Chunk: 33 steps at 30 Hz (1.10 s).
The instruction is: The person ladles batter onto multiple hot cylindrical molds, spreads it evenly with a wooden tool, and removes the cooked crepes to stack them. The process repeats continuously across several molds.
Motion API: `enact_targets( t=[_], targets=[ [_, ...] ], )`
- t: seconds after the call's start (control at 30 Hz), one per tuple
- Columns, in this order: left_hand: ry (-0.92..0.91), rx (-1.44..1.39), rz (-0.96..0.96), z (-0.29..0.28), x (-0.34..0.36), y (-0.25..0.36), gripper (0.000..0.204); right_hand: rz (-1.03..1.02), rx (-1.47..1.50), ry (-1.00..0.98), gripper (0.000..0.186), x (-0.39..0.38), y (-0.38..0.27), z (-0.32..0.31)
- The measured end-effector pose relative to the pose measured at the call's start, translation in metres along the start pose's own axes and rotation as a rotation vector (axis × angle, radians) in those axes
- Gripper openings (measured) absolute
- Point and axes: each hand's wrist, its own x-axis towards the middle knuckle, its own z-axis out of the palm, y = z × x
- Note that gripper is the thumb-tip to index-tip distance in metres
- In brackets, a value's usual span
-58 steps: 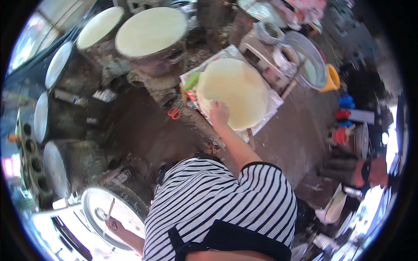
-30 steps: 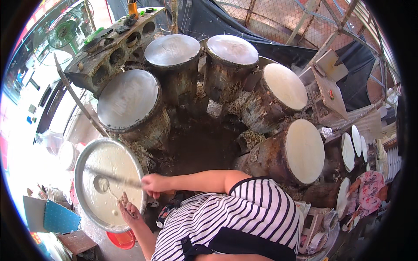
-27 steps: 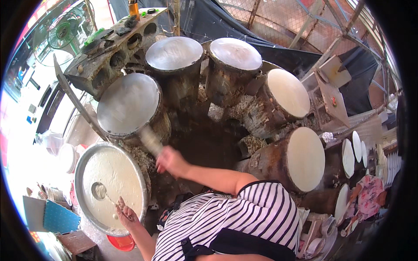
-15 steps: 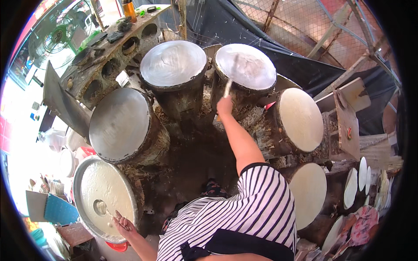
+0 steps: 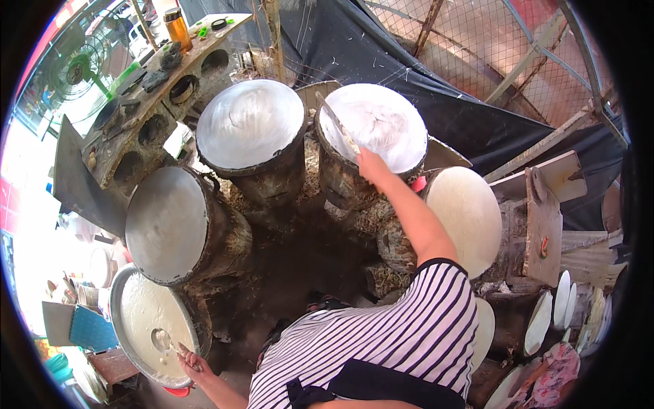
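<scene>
My right hand [image 5: 373, 167] is stretched out to the far round drum-top griddle [image 5: 381, 116], whose face is smeared with thin white batter. It grips a long flat spatula [image 5: 337, 126] that lies across that face. My left hand [image 5: 193, 361] is low at the left, holding the handle of a metal ladle [image 5: 163, 339] whose bowl rests in a wide basin of white batter [image 5: 119, 300]. My striped shirt and dark apron fill the lower middle.
Two bare grey griddles [image 5: 248, 123] [image 5: 167, 221] stand left of the smeared one, and a griddle with a pale sheet [image 5: 463, 208] to its right. A block with round holes [image 5: 157, 116] holds bottles at the far left. Round discs [image 5: 545, 317] lean at the right.
My right hand left the batter basin, swept up past the left griddles and now holds the spatula on the far griddle. My left hand has stayed with the ladle at the basin.
</scene>
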Motion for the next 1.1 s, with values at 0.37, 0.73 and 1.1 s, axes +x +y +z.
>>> enact_targets(
  t=[0.37,0.73,1.1],
  targets=[
    [-0.047,-0.034,-0.027,-0.007,0.011,0.016,0.041,0.207,0.099,-0.164,0.021,0.092,-0.004,-0.063],
    [-0.104,-0.037,-0.006,-0.040,0.040,0.051,0.037,0.739,1.071,0.559,0.016,-0.016,0.141,-0.057],
    [0.105,0.201,0.051,-0.050,0.018,0.066,0.010,-0.337,0.720,-0.447,0.018,-0.176,-0.225,0.097]
  ],
)
